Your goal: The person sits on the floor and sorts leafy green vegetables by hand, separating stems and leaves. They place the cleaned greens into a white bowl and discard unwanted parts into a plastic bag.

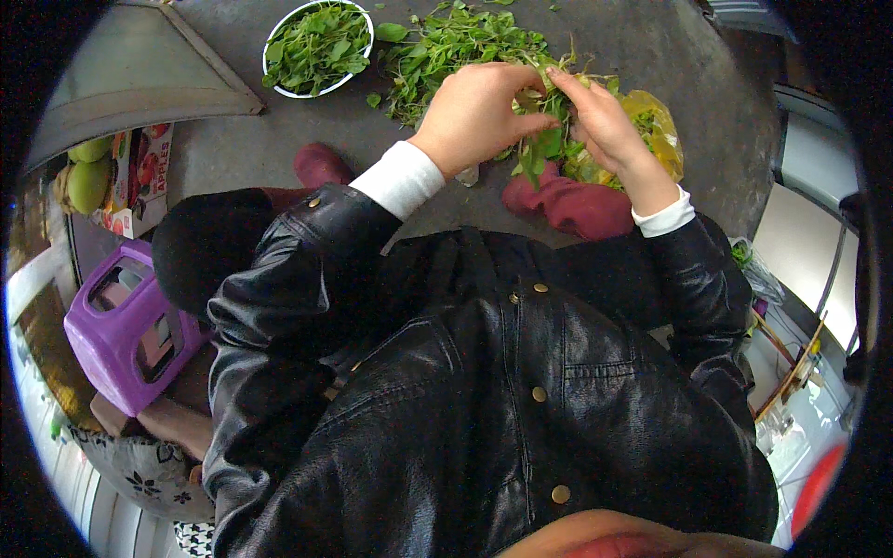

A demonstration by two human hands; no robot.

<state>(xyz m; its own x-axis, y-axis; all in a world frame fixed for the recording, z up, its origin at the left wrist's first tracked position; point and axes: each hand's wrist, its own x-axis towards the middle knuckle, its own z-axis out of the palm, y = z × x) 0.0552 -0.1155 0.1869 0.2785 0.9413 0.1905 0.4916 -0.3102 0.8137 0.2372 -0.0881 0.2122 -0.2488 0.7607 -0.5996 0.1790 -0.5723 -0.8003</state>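
My right hand (605, 124) holds a small bunch of leafy green stems (550, 143), its thumb and fingertips pressed on them. Facing it is my left hand (481, 111), with fingers bent and thumb spread at the same stems; whether it grips any is hidden. Leaves hang below the fingers. Behind my hands, a loose heap of leafy greens (460, 52) spreads over the dark grey floor. A white-rimmed bowl (266, 68) full of picked greens (317, 49) stands left of the heap. Under my right wrist, a yellow translucent plastic bag (666, 129) contains more greens.
My dark red-covered feet (322, 165) flank the space below my hands. At left are a purple plastic container (104, 349), an apple-printed carton (143, 181), round green fruit (88, 187) and a metal-edged panel (160, 70). A clear plastic bag (757, 268) lies right.
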